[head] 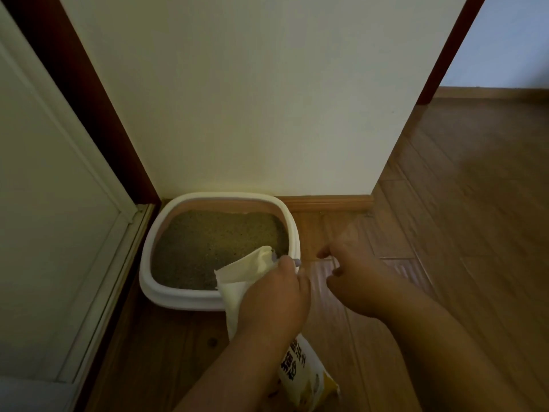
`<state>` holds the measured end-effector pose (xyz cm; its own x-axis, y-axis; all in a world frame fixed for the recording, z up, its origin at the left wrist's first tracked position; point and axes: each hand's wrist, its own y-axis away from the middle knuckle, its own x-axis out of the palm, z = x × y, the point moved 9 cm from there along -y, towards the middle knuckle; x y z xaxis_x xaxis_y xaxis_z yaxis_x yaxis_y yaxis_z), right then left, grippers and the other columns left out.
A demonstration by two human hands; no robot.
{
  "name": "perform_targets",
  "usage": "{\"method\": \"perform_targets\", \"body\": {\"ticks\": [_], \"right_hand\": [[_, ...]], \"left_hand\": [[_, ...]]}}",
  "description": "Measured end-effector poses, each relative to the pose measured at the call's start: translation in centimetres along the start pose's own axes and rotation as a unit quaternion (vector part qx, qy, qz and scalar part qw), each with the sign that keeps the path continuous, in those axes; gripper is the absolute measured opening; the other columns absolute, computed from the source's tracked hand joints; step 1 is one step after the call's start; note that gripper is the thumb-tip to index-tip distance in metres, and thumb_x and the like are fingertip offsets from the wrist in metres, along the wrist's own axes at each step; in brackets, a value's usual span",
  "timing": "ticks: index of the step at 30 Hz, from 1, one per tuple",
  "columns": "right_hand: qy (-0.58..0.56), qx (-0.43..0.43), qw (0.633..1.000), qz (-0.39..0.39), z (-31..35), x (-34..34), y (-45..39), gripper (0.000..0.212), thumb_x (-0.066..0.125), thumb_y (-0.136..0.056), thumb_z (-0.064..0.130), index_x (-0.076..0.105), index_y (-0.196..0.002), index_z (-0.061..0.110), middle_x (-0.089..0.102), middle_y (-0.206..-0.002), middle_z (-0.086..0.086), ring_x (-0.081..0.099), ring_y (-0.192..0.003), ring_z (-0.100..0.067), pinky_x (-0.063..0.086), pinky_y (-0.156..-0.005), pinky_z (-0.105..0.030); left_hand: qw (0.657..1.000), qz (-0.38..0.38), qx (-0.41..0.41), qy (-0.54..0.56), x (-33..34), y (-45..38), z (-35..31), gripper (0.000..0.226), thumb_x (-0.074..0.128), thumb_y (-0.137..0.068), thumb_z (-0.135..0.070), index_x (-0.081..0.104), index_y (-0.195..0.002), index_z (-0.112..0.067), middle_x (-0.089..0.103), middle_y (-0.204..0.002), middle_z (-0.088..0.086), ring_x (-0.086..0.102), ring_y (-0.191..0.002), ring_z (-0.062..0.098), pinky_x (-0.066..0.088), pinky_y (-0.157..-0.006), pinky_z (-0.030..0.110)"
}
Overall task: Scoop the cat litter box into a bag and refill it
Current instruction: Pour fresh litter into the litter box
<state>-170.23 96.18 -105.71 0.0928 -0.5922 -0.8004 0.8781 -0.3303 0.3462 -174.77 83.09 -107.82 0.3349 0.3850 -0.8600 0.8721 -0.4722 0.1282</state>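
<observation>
A white litter box (221,251) full of grey-brown litter (214,242) sits on the wooden floor (445,233) against a cream wall (252,99). The left hand (274,295) grips a pale litter bag (240,278), its open mouth over the box's near corner. The right hand (356,278) hovers beside it, fingers loosely curled.

Single head-worn wide-angle view, looking forward and steeply down at the floor (445,233). Close range: both forearms enter from the bottom edge, litter box (154,263) sits low-centre against the wall (252,99). Door frame (89,99) runs up the left, open doorway top right. Straight edges lean outward towards the frame sides. No second view.
</observation>
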Motion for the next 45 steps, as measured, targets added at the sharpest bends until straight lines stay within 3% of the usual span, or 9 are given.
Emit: {"method": "perform_targets", "body": {"ticks": [3, 9, 11, 16, 19, 26, 32, 36, 45], "right_hand": [[0.021, -0.011, 0.999, 0.023, 0.3, 0.2, 0.7, 0.063, 0.065, -0.093, 0.011, 0.041, -0.148, 0.03, 0.044, -0.152, 0.002, 0.053, -0.128, -0.017, 0.051, -0.1, -0.029], [0.095, -0.061, 0.989, 0.096, 1.9, 0.8, 1.9, 0.062, 0.073, -0.089, 0.016, 0.046, -0.145, 0.023, 0.053, -0.144, 0.0, 0.052, -0.129, -0.017, 0.042, -0.099, -0.023], [0.094, -0.043, 0.988, 0.119, 1.4, 1.3, 1.9, 0.084, 0.082, -0.082, 0.02, 0.036, -0.152, 0.03, 0.045, -0.153, 0.002, 0.047, -0.136, -0.018, 0.043, -0.109, -0.031], [0.087, -0.045, 0.976, 0.192, 1.1, 3.2, 2.4, 0.111, 0.087, -0.072, 0.041, 0.016, -0.158, 0.04, 0.023, -0.166, 0.007, 0.029, -0.149, -0.019, 0.033, -0.118, -0.042], [0.054, -0.039, 0.977, 0.204, 0.9, 4.3, 1.9, 0.113, 0.087, -0.068, 0.048, 0.017, -0.157, 0.043, 0.025, -0.165, 0.008, 0.029, -0.149, -0.019, 0.032, -0.119, -0.044], [-0.059, -0.048, 0.957, 0.28, 1.1, 7.5, 1.7, 0.092, 0.088, -0.074, 0.032, 0.029, -0.141, 0.054, 0.043, -0.127, 0.033, 0.039, -0.125, -0.001, 0.039, -0.094, -0.012], [-0.102, -0.031, 0.93, 0.352, -1.5, 12.4, 1.4, 0.113, 0.091, -0.07, 0.027, 0.017, -0.152, 0.05, 0.051, -0.138, 0.022, 0.047, -0.134, -0.011, 0.043, -0.112, -0.039], [-0.07, 0.05, 0.91, 0.406, -4.6, 15.8, 2.4, 0.109, 0.091, -0.069, 0.034, 0.02, -0.151, 0.047, 0.056, -0.135, 0.009, 0.056, -0.115, -0.017, 0.05, -0.095, -0.037], [-0.137, 0.041, 0.932, 0.332, -3.1, 15.1, 1.7, 0.065, 0.083, -0.075, 0.049, 0.042, -0.126, 0.046, 0.065, -0.118, 0.002, 0.063, -0.094, -0.015, 0.052, -0.071, -0.024]], "left_hand": [[0.999, 0.023, 0.036, -0.024, -0.2, 0.9, -0.4, 0.023, 0.037, -0.104, -0.051, 0.051, -0.108, -0.034, 0.065, -0.091, -0.008, 0.062, -0.08, 0.008, 0.05, -0.07, 0.03], [0.994, 0.092, 0.029, -0.051, -0.5, 3.3, -1.5, 0.008, 0.067, -0.094, -0.037, 0.064, -0.096, -0.029, 0.064, -0.074, 0.004, 0.062, -0.064, 0.019, 0.05, -0.054, 0.036], [0.991, -0.042, 0.086, -0.097, -4.0, 3.0, -3.8, 0.014, 0.049, -0.102, -0.039, 0.059, -0.102, -0.028, 0.063, -0.084, 0.001, 0.061, -0.077, 0.017, 0.051, -0.067, 0.034], [0.993, -0.087, 0.08, -0.004, -9.4, 3.0, -3.7, 0.025, 0.041, -0.104, -0.042, 0.058, -0.114, -0.026, 0.064, -0.089, -0.008, 0.062, -0.082, 0.01, 0.05, -0.074, 0.028], [0.987, -0.132, 0.08, 0.049, -12.7, 3.3, -3.7, 0.024, 0.046, -0.102, -0.04, 0.049, -0.082, -0.026, 0.053, -0.072, -0.008, 0.055, -0.069, 0.012, 0.046, -0.064, 0.034], [0.964, -0.208, 0.096, 0.133, -17.7, 3.8, -3.6, 0.029, 0.053, -0.099, -0.037, 0.054, -0.083, -0.013, 0.052, -0.066, 0.001, 0.053, -0.062, 0.016, 0.045, -0.059, 0.042], [0.957, -0.216, 0.108, 0.158, -18.4, 4.2, -3.9, 0.027, 0.055, -0.099, -0.037, 0.046, -0.078, -0.023, 0.049, -0.063, -0.005, 0.052, -0.064, 0.011, 0.04, -0.056, 0.022], [0.949, -0.234, 0.103, 0.184, -19.3, 4.2, -3.1, 0.024, 0.057, -0.098, -0.035, 0.058, -0.089, -0.012, 0.056, -0.068, 0.0, 0.051, -0.082, 0.007, 0.041, -0.077, 0.025], [0.942, -0.277, 0.045, 0.182, -23.3, 4.6, -0.8, 0.037, 0.06, -0.097, -0.036, 0.041, -0.067, -0.026, 0.044, -0.063, -0.007, 0.047, -0.055, 0.0, 0.038, -0.049, 0.015]]}}
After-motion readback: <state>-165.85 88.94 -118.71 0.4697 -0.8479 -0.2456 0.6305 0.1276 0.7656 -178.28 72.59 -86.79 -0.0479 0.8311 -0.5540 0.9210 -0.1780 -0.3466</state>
